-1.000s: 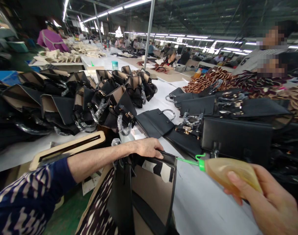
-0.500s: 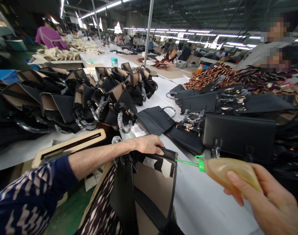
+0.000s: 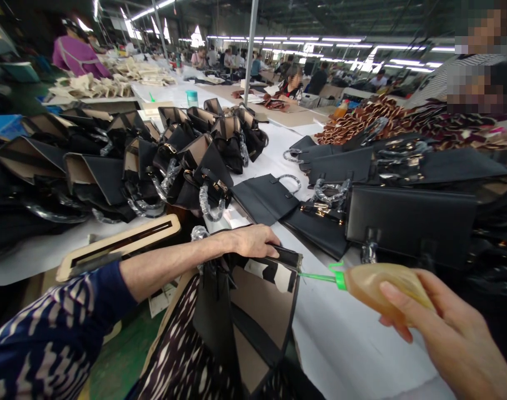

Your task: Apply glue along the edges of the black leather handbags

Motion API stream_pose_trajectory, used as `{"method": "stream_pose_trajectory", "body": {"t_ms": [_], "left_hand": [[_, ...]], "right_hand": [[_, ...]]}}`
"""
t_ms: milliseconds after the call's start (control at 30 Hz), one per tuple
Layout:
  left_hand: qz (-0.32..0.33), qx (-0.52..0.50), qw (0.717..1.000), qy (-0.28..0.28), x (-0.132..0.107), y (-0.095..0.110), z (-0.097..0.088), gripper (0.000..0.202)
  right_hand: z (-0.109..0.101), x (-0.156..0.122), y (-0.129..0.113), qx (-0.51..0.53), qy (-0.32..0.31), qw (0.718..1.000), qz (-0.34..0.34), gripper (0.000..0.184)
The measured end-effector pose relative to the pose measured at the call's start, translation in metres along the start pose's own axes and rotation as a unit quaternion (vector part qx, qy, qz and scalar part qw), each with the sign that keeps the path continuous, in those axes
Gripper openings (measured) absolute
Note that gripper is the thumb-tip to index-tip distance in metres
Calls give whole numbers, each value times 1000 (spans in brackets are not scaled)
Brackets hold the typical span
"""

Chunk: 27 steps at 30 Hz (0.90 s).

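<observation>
My left hand [image 3: 257, 242] is gripping the top edge of the black bag [image 3: 256, 303] before me; from its right, my right hand [image 3: 434, 319] is holding the squeeze bottle [image 3: 376, 283] lengthwise, its green nozzle [image 3: 320, 276] pointing left at the bag's corner.

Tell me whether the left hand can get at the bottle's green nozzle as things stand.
Probably not without letting go: the left hand grips the open black bag by its rim. Otherwise the way looks free, with the green nozzle pointing at the bag's near corner.
</observation>
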<state>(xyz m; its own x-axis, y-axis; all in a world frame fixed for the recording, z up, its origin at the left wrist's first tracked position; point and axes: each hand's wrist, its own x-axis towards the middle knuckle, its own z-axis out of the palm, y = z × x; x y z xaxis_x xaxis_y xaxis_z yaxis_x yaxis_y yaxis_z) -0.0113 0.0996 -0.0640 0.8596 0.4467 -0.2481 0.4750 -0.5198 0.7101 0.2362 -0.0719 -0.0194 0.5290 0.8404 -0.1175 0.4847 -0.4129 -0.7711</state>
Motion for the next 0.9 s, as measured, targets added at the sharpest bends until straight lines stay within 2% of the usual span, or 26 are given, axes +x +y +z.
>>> {"method": "stream_pose_trajectory", "body": {"t_ms": [233,467,900], "left_hand": [[-14,-2,1000,12,6,-5,4,17],[-6,1,1000,12,8,-5,7,14],[5,0,1000,18,8,-7,8,15]], "right_hand": [[7,-4,-2,32,27,999,2,44],[10,4,5,43,2,999,-2,45],[11,0,4,24,3,1000,-8,45]]}}
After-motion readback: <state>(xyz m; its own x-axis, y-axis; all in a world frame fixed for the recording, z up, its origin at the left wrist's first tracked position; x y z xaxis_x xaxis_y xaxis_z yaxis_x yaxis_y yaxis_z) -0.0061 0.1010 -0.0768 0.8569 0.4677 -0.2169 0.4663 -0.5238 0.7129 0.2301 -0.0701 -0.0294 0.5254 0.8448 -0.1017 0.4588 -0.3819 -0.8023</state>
